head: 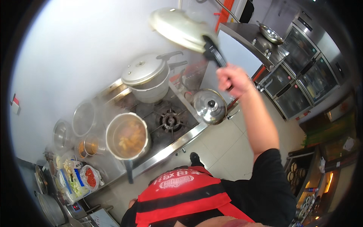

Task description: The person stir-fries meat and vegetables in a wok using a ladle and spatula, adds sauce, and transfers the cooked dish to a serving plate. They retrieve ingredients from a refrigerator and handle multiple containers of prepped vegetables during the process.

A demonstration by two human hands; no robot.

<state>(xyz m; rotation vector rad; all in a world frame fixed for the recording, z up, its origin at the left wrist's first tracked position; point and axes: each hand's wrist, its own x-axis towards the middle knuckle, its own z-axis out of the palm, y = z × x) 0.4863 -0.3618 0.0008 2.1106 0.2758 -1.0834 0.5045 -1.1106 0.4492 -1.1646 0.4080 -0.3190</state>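
Observation:
My right hand (pixel 234 80) grips the black handle of a pressure cooker lid (pixel 181 28), raised in the air and blurred. Below and to the left, an uncovered pressure cooker pot (pixel 111 139) stands on the stove, its handle pointing towards me. Steam rises from the yellow-brown food pieces (pixel 130 139) in liquid inside it. Behind it, a second pressure cooker (pixel 149 88) has its lid on, the lid handle swung apart from the pot handle. Only a sliver of my left hand (pixel 132 202) shows beside my apron; its fingers are hidden.
A bare gas burner (pixel 170 120) lies right of the open pot. A lidded steel pot (pixel 208 106) stands past the stove's right end. Metal bowls (pixel 61 136), a tray of cut vegetables (pixel 71 178) and a bag of red chillies (pixel 90 176) crowd the left counter.

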